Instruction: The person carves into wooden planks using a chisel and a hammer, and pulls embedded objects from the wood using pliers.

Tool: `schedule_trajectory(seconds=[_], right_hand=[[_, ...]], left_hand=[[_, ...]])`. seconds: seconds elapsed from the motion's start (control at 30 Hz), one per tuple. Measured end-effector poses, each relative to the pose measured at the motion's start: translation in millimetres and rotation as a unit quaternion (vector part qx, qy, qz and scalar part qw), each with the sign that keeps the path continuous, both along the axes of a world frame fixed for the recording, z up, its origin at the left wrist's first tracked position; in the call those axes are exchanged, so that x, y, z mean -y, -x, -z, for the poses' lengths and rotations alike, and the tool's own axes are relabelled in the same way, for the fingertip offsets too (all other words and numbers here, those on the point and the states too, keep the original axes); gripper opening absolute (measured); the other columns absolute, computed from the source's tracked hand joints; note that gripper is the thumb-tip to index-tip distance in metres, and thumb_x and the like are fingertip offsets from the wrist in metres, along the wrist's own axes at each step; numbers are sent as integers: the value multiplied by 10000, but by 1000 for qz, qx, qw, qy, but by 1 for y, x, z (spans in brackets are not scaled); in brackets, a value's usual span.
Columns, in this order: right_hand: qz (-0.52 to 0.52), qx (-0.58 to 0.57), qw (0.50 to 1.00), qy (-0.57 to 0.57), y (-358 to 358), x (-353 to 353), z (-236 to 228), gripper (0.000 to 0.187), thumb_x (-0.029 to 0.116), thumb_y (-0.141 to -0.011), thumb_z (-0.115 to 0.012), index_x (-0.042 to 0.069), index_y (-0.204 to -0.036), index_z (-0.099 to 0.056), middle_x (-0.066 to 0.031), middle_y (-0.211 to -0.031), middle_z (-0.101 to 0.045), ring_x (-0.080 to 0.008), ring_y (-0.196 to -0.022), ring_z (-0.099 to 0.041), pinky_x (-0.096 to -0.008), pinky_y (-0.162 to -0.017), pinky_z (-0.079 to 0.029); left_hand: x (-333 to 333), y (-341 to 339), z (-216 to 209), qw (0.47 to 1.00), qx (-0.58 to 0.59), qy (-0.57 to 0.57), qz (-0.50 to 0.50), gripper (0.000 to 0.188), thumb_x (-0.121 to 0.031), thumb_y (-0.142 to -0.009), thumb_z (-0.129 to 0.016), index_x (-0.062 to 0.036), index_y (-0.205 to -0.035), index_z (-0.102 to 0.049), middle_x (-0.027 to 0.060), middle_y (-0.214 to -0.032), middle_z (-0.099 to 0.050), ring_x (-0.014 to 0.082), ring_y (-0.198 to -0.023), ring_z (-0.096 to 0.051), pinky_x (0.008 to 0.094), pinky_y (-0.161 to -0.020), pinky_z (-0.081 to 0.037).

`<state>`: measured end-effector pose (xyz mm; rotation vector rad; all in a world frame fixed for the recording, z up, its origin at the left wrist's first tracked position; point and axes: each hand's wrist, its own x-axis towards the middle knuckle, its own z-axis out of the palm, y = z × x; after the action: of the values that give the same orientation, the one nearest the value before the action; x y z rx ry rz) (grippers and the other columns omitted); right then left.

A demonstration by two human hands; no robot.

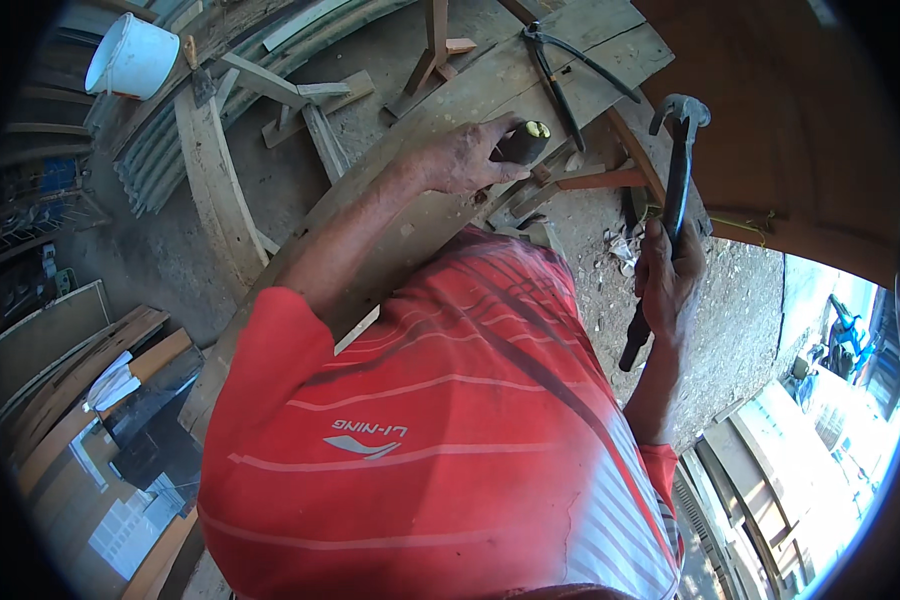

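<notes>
My left hand (460, 160) is closed around a short, dark, rounded piece (519, 149) with a yellowish, uneven end, just above the long wooden plank bench (610, 50). Its lower part is hidden, so its kind is unclear. On the right, my right hand (670, 275) grips a claw hammer (680, 170) by its dark handle. The hammer is upright in the picture, with its metal head at the top, apart from the left hand. Long-handled pincers (548, 80) lie with spread handles on the bench beyond my left hand.
A large brown panel (780, 130) stands at the far right. Wooden frame pieces (215, 185) and corrugated sheets (150, 165) lie to the left, near a white bucket (135, 58). Stacked boards (90, 370) fill the lower left; more planks (760, 470) lie at lower right.
</notes>
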<state>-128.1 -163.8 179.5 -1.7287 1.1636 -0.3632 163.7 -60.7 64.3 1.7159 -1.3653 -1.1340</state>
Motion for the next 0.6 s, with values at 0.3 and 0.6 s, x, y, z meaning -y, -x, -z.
schedule_trajectory(seconds=[0.3,0.6], right_hand=[[44,-17,997,-57,32,-13,42,430,478,-1010,-638,52,-988,-586,27,-675,-497,-68,-601,-482,-272,-543,-402],[121,-22,988,-94,77,-28,62,439,462,-1010,-633,25,-1043,-608,-24,-731,-544,-113,-640,-536,-315,-585,-442]], left_hand=[[38,10,3,997,9,-69,-34,502,-302,-924,-655,19,-1275,-494,140,-919,-692,256,-852,-680,415,-744,-539],[107,2,11,946,278,98,-138,552,-239,-825,-716,-36,-1291,-501,180,-1057,-699,370,-899,-698,471,-800,-558]])
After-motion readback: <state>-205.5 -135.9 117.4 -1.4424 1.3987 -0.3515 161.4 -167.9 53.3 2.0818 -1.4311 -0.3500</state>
